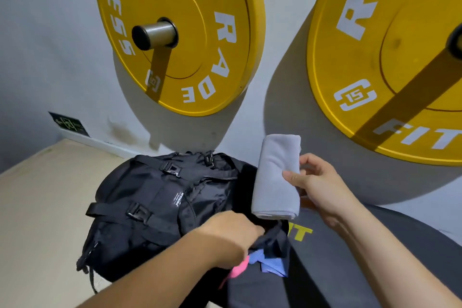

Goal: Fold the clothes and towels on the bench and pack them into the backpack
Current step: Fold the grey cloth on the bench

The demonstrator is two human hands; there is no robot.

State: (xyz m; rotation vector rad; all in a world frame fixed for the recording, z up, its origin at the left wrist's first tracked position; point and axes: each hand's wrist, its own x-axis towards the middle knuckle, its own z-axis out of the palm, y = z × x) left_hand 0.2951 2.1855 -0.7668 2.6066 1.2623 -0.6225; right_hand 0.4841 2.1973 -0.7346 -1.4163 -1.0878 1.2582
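While right hand (317,187) pinches grey towel (275,175), left hand (230,237) grips backpack (150,197) rim, yellow plates (190,7) behind.

Person's bare left forearm (160,275), bare right forearm (390,245), bare left hand (232,235), bare right hand (317,182), slim fingers

The backpack (150,202) lies on its side at the left end of the surface (350,257), its mouth turned to the right, with the floor (37,207) spreading away to its left. Behind it stands the wall (62,32), where one weight plate (180,32) hangs above the backpack and a second plate (390,70) hangs further right, above the surface. The left hand (230,237) grips the near edge of the mouth, and some cloth (270,261) sits just inside it, under that hand. The right hand (317,182) holds the towel (276,177) just above the mouth, between the backpack and the second plate.
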